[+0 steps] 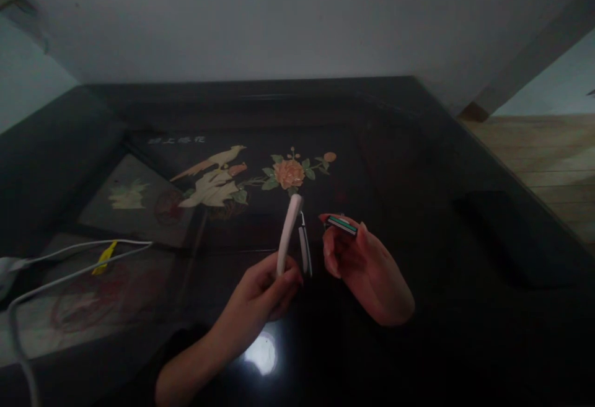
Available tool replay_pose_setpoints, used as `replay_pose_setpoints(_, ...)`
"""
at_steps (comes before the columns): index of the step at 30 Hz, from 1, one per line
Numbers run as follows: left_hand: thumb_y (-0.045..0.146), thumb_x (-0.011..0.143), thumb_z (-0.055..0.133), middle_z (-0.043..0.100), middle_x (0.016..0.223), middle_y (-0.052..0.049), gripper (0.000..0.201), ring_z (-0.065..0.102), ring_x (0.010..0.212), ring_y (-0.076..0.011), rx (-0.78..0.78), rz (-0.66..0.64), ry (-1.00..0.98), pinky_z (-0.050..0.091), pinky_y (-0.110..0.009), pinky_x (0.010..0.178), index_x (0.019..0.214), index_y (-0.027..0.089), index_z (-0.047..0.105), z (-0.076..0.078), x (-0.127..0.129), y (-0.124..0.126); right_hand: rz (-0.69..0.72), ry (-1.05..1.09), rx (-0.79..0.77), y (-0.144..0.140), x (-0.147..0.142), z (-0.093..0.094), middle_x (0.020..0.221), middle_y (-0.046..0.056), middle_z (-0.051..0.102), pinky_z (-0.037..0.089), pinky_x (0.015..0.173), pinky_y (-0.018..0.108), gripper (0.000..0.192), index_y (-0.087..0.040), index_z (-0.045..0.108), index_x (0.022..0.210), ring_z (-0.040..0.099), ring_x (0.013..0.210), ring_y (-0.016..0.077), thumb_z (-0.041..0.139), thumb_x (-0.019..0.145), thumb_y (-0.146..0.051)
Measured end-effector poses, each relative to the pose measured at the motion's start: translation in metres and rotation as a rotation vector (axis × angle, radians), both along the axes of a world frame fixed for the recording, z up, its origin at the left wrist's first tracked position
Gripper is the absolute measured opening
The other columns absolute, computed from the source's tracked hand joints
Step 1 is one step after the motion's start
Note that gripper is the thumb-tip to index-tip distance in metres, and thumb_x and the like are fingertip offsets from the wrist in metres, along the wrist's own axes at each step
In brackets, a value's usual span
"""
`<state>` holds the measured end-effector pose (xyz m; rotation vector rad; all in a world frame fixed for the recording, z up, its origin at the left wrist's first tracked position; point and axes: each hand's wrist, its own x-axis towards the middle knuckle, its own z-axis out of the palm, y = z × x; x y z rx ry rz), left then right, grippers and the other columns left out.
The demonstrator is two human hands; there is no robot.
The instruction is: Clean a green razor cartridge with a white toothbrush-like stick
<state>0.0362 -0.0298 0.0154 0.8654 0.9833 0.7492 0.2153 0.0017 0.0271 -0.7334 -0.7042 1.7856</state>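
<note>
Both hands hover over our dark lacquered desk (418, 147): our left hand (263, 292) grips the slim white razor handle (288, 233) upright, while our right hand (367, 271) pinches the small green-striped blade cartridge (341, 225) just right of the handle's tip, its length crosswise.

**Dark lacquered table with inlaid bird and flower**

The glossy black table (418, 147) bore an inlaid bird (211, 175) and a peach flower (289, 173) just beyond the hands. White cables (69, 264) with a yellow tag (105, 257) lay well left of them; a dark flat object (506, 233) rested to their right.
</note>
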Motion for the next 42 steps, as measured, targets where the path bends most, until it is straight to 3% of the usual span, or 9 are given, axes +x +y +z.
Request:
replay_pose_setpoints(6,0.065,0.086,0.055,0.032,0.056,0.009,0.051,0.027,0.047,-0.0065,0.031,-0.074,0.126,0.021,-0.019,0.043,0.100,0.016,0.054,0.003,0.002,-0.002,-0.005,0.013,-0.029,-0.001,-0.001,-0.003,0.071,-0.001,0.058,0.036,0.050,0.024,0.038,-0.020,0.071,0.095,0.048,0.056,0.0099,0.069,0.081,-0.056)
replay_pose_setpoints(14,0.058,0.097,0.039,0.034,0.061,0.008,0.057,0.031,0.051,-0.0082,0.125,-0.150,0.274,0.024,-0.020,0.045,0.133,0.015,0.046,-0.009,-0.005,-0.008,-0.026,0.007,-0.037,-0.001,-0.004,-0.008,0.069,-0.001,0.058,0.035,0.050,0.023,0.038,-0.019,0.071,0.094,0.048,0.055,0.0089,0.070,0.082,-0.055)
replay_pose_setpoints(18,0.057,0.097,0.041,0.034,0.061,0.008,0.061,0.032,0.050,-0.0081,0.166,-0.122,0.344,0.024,-0.020,0.044,0.143,0.016,0.040,-0.010,-0.007,-0.007,-0.019,0.019,-0.059,-0.001,-0.003,-0.010,0.070,-0.001,0.060,0.036,0.050,0.022,0.039,-0.019,0.071,0.096,0.049,0.055,0.0086,0.073,0.079,-0.055)
replay_pose_setpoints(24,0.056,0.098,0.038,0.033,0.061,0.008,0.066,0.031,0.051,-0.0087,0.155,-0.155,0.289,0.025,-0.020,0.044,0.147,0.011,0.038,-0.008,-0.003,-0.003,-0.025,0.004,-0.045,-0.001,-0.003,-0.010,0.070,-0.001,0.059,0.036,0.050,0.022,0.039,-0.019,0.071,0.095,0.048,0.055,0.0083,0.071,0.080,-0.056)
replay_pose_setpoints(28,0.050,0.100,0.040,0.043,0.067,0.004,0.061,0.036,0.057,-0.0093,0.206,-0.183,0.287,0.027,-0.021,0.048,0.148,0.012,0.040,-0.006,-0.003,-0.001,-0.014,-0.027,-0.028,-0.001,-0.003,-0.011,0.071,-0.001,0.058,0.036,0.051,0.022,0.038,-0.019,0.068,0.089,0.048,0.056,0.0084,0.069,0.082,-0.056)
replay_pose_setpoints(31,0.048,0.099,0.045,0.049,0.074,0.002,0.062,0.040,0.061,-0.0090,0.176,-0.137,0.225,0.033,-0.019,0.053,0.152,0.019,0.034,-0.005,-0.003,-0.002,-0.003,-0.039,-0.006,-0.001,-0.002,-0.012,0.072,-0.001,0.057,0.036,0.051,0.022,0.037,-0.019,0.067,0.085,0.048,0.056,0.0081,0.069,0.082,-0.056)
replay_pose_setpoints(36,0.047,0.093,0.056,0.055,0.101,-0.004,0.063,0.050,0.082,-0.0107,0.091,-0.006,0.097,0.044,-0.019,0.071,0.152,0.032,0.037,-0.003,0.001,-0.003,-0.020,-0.056,-0.011,-0.001,-0.003,-0.012,0.071,-0.002,0.057,0.035,0.051,0.022,0.037,-0.019,0.067,0.089,0.047,0.055,0.0079,0.070,0.081,-0.056)
replay_pose_setpoints(40,0.051,0.095,0.050,0.044,0.072,0.003,0.070,0.034,0.057,-0.0082,0.077,-0.064,0.139,0.028,-0.017,0.048,0.156,0.028,0.025,-0.004,-0.001,-0.003,-0.032,-0.077,-0.026,-0.001,-0.003,-0.012,0.070,-0.001,0.056,0.035,0.051,0.023,0.037,-0.019,0.067,0.085,0.046,0.056,0.0084,0.070,0.081,-0.055)
replay_pose_setpoints(42,0.050,0.097,0.047,0.038,0.067,0.005,0.068,0.031,0.055,-0.0085,0.109,-0.087,0.181,0.024,-0.018,0.047,0.156,0.026,0.024,-0.006,-0.003,-0.002,-0.032,-0.081,-0.023,-0.001,-0.003,-0.012,0.070,-0.001,0.056,0.035,0.050,0.023,0.038,-0.018,0.065,0.080,0.046,0.055,0.0084,0.070,0.081,-0.056)
